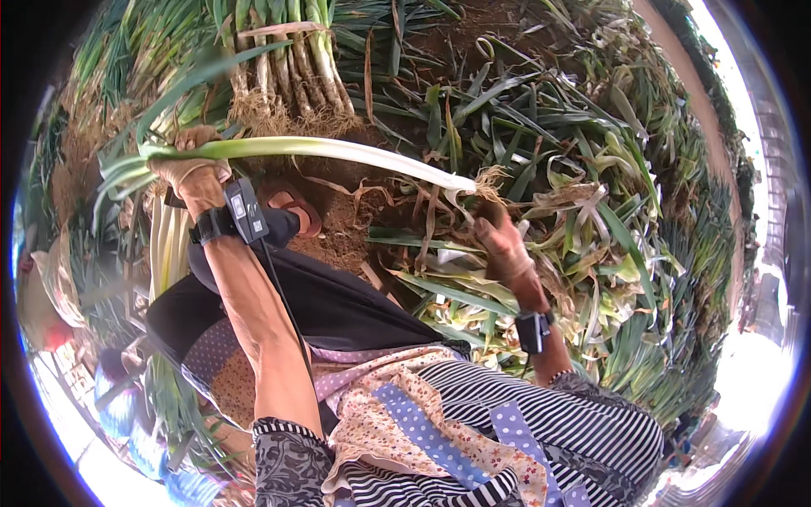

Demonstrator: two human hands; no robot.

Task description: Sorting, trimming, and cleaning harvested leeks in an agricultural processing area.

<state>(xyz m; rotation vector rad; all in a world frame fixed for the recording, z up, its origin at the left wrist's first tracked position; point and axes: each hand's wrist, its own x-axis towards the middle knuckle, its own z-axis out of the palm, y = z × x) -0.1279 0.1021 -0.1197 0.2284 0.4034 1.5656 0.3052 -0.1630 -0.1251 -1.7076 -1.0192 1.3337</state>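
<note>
The long white-and-green onion stalk (338,149) stretches across in front of me, above the ground. I judge it light and springy: the white shank firm but easily bruised, perhaps slick where peeled, the leaves softer. The green end gives a safe hold, and my left hand (191,166) is wrapped around it. Well apart from it, my right hand (503,245) sits just below the wispy tan roots (490,182); I can't tell whether it pinches anything. Beyond lie a heap of loose green-and-cream leaves (596,283) and a banded, root-ended onion bundle (291,72).
</note>
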